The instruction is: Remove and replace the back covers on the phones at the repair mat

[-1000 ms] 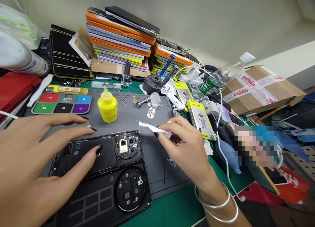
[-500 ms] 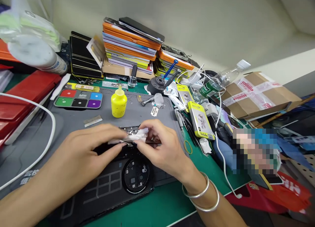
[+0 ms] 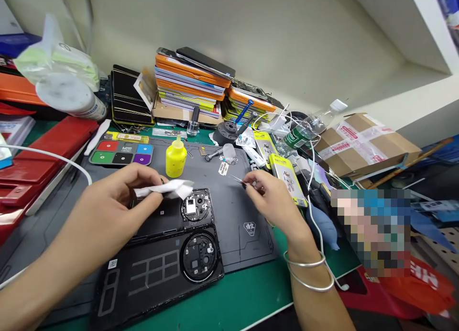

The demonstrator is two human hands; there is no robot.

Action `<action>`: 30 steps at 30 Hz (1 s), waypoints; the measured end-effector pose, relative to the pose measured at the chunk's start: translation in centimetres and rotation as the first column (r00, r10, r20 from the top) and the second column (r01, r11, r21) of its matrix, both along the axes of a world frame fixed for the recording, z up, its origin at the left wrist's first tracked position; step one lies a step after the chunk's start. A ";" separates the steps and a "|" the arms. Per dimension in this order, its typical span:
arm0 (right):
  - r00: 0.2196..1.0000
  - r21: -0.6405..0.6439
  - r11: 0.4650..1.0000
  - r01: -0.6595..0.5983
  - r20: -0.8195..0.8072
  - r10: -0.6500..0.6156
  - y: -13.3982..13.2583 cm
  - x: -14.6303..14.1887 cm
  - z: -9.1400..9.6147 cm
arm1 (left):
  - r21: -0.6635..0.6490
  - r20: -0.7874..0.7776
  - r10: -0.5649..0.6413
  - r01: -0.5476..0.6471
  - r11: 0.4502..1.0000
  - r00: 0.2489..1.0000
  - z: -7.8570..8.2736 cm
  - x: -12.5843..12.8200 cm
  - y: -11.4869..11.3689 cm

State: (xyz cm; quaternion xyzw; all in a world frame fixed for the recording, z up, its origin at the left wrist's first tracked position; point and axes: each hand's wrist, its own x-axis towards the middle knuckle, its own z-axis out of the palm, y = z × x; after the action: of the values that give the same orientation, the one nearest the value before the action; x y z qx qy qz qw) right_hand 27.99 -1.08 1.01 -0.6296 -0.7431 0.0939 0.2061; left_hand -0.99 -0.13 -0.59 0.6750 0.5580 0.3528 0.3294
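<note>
My left hand pinches a crumpled white tissue just above an opened black phone body with a round camera module. In front of it lies the phone's black back cover, inner side up, on a grey work mat. My right hand is closed on thin metal tweezers, their tip pointing left over the mat, to the right of the phone.
A yellow squeeze bottle and a coloured screw tray stand behind the phone. Stacked phone boxes line the back wall. Yellow packets, cables, a plastic bottle and a cardboard box crowd the right. Red cases lie left.
Both hands were together over the phone with the tissue. Now they are apart: the left keeps the tissue, the right has drawn off to the right with the tweezers.
</note>
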 end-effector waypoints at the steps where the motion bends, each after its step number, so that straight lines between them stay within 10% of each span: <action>1: 0.996 -0.005 0.999 -0.049 -0.071 0.049 -0.3 -0.9 0.0 | 0.042 -0.038 -0.036 0.038 0.998 0.999 -0.4 0.1 0.0; 9: 0.919 0.083 0.933 -0.351 -0.160 0.360 -1.5 -5.3 -0.8 | 0.313 -0.229 -0.242 0.307 0.899 0.943 -2.4 0.8 -0.3; 18: 0.947 0.103 0.942 -0.318 -0.019 0.322 -1.4 -5.6 -1.6 | 0.432 -0.341 -0.255 0.392 0.812 0.905 -2.8 1.1 -0.4; 30: 0.952 0.101 0.951 -0.292 -0.064 0.299 -1.6 -5.8 -1.8 | 0.426 -0.353 -0.218 0.364 0.828 0.910 -2.3 0.9 -0.5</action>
State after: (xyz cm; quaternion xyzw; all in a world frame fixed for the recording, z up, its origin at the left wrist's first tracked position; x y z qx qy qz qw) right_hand 22.19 -2.68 -0.80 -0.4972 -0.8237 0.1148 0.2471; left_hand -0.06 -0.60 -2.92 0.8575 0.3835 0.3231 0.1155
